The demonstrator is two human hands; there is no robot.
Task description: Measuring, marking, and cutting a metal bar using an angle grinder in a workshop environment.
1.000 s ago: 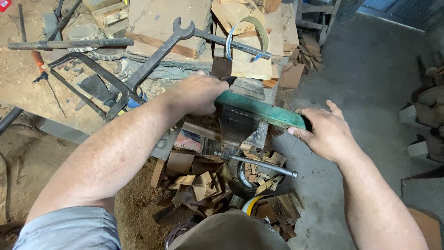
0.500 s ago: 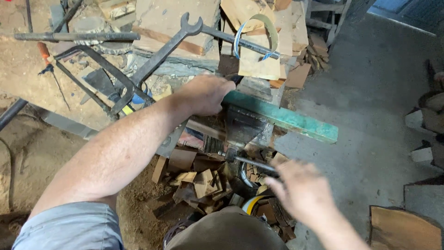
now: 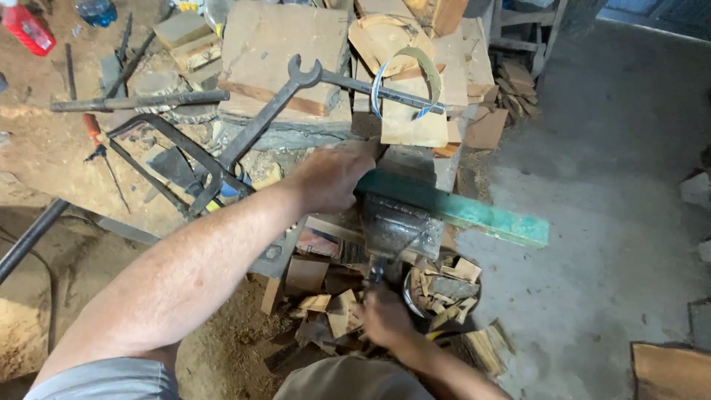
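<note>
steadying long green-painted wooden plank [image 3: 474,211] with left hand [image 3: 333,176], fingers curled on it, in grey metal vise [image 3: 400,226]; right hand [image 3: 385,315] gripping handle. overhang risking tipping.

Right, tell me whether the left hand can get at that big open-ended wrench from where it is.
Probably yes. The left hand rests on the green board in the vise, and the wrench lies uncovered on the bench just beyond it.

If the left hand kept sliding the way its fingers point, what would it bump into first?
The left hand points right, resting on the end of the green plank clamped in the vise. It would likely just slide further along that plank, though depth is hard to judge.
</note>
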